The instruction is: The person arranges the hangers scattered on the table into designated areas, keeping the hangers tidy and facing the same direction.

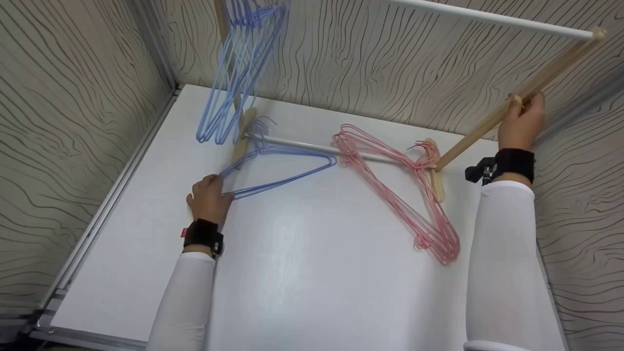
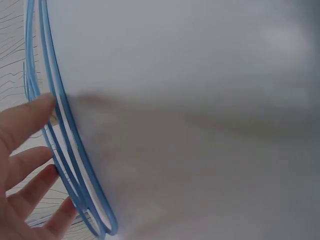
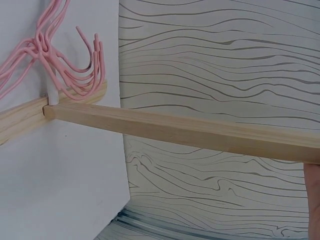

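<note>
Head view: right grip (image 1: 524, 122) wraps the wooden post (image 1: 475, 137), likely to steady the rack (image 1: 497, 18); left grip (image 1: 209, 197), fingers (image 2: 35, 186) spread, touches blue hangers (image 2: 80, 145), perhaps to settle them.

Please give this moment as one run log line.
left hand: touches lower blue hangers | right hand: grips wooden post | pink hangers: untouched
</note>
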`<state>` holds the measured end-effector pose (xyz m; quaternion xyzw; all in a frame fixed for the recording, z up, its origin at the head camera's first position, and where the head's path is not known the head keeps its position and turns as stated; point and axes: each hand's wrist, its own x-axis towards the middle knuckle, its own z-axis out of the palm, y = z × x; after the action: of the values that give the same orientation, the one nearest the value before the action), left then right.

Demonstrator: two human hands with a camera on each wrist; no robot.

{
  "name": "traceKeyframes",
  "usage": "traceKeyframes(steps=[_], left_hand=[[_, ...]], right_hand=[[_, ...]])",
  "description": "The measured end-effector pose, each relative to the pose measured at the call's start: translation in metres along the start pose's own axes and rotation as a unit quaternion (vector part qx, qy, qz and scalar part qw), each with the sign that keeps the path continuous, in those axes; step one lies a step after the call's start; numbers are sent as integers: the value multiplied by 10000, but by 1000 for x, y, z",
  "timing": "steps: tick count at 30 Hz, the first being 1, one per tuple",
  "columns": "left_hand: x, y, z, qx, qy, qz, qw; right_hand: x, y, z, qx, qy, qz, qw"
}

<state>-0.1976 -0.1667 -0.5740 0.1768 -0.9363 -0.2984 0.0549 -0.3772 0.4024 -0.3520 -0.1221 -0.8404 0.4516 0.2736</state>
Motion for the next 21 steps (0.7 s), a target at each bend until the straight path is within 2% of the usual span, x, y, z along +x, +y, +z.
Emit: traceKeyframes(steps=[3,11,21], left_hand=[[-2,2,-1,59,-12,1,10000],[2,-2,-1,182,328,7,9993],[12,-3,1,483,231,-356,9979]], right_hand=[[1,0,1,-44,-4,-28,10000],[-1,-2,1,-57,21,18,10000],[0,-2,2,21,50,-9,10000]])
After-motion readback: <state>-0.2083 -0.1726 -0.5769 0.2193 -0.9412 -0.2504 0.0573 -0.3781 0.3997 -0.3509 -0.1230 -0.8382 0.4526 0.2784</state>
